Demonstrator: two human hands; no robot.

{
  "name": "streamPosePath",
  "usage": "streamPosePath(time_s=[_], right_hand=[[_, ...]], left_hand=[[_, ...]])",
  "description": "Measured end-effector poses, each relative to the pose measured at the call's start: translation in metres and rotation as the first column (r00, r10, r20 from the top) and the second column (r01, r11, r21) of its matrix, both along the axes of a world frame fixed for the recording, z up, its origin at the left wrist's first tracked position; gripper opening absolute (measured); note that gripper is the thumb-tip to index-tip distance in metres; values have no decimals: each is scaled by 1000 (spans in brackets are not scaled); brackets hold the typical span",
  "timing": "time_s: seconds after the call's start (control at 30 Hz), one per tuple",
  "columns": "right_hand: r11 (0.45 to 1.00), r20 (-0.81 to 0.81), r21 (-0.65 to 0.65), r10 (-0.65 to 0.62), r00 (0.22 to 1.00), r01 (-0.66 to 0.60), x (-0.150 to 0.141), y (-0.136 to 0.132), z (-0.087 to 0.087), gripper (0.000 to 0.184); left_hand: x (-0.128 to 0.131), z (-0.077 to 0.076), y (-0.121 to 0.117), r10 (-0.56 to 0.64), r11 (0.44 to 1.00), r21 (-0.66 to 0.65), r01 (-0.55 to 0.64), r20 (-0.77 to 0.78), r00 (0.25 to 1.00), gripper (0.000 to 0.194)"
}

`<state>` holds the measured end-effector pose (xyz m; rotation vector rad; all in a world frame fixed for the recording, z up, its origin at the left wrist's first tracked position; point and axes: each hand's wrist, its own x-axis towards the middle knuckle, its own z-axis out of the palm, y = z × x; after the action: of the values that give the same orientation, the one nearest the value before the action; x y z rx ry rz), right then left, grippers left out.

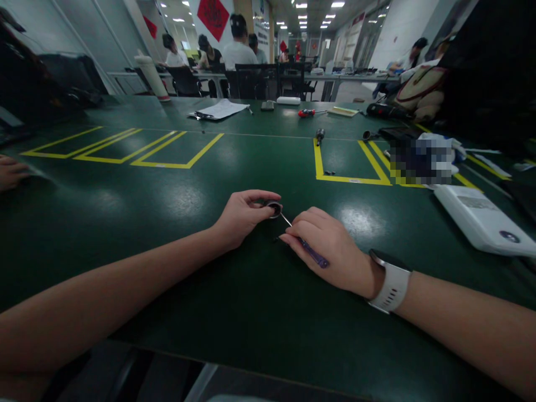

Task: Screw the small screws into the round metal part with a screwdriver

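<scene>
Between the thumb and fingers of my left hand [247, 219] is a small round metal ring-shaped part [274, 209], its dark hollow side turned toward me. My right hand [324, 245], with a watch on the wrist, grips a slim screwdriver [313, 253] with a purple handle. The thin shaft points up and left, and its tip reaches the edge of the round part; whether it sits in a screw I cannot tell. A tiny dark piece [276, 239] lies on the green table just below the hands.
Yellow tape outlines mark the table [188, 296]. A metal part [320, 136] and small dark pieces [330, 173] lie by the right outline. Further off are a red screwdriver [306, 113] and a clipboard [220, 109]. A white device [481, 220] lies right; another person's hand [12, 172] left.
</scene>
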<state>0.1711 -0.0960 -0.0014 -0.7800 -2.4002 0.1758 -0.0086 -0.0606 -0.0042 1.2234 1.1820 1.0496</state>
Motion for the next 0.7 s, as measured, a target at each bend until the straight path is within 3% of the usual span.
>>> streamPosePath(time_s=[0.5, 0.57, 0.63, 0.7], right_hand=[[1000, 6, -14, 20, 1000, -20, 0, 0, 0, 21], [996, -91, -81, 26, 996, -33, 1, 0, 1, 19], [973, -267, -229, -27, 963, -36, 3, 1, 1, 19], [889, -446, -448, -135, 885, -90, 5, 5, 0, 24]], left_hand=[[2, 1, -2, -17, 1000, 15, 17, -3, 1000, 26], [1, 0, -2, -11, 1000, 24, 12, -8, 1000, 26], [0, -2, 0, -1, 999, 36, 1, -12, 1000, 26], [-2, -5, 1, 3, 999, 41, -3, -8, 1000, 29]])
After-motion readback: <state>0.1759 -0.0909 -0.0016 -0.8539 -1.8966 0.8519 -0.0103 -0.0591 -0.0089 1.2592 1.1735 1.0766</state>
